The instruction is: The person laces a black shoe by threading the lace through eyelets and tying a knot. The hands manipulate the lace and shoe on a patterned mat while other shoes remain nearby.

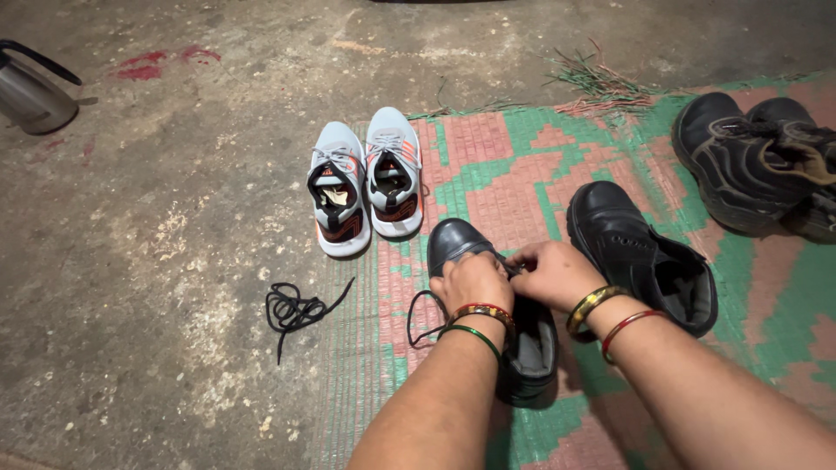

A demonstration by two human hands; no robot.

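A black leather shoe (459, 239) lies on the woven mat, toe pointing away from me. My left hand (475, 280) and my right hand (550, 272) both rest on its lacing area, fingers pinched on a black lace (418, 318) that loops out to the left of the shoe. Bangles sit on both wrists. The matching black shoe (629, 248) lies just to the right, unlaced and open.
A red and green woven mat (514, 165) covers the concrete floor. A pair of grey sneakers (366, 178) stands at the mat's left edge. A loose black lace (294, 309) lies on the floor. Dark worn boots (753, 161) sit far right; a metal jug (35, 91) far left.
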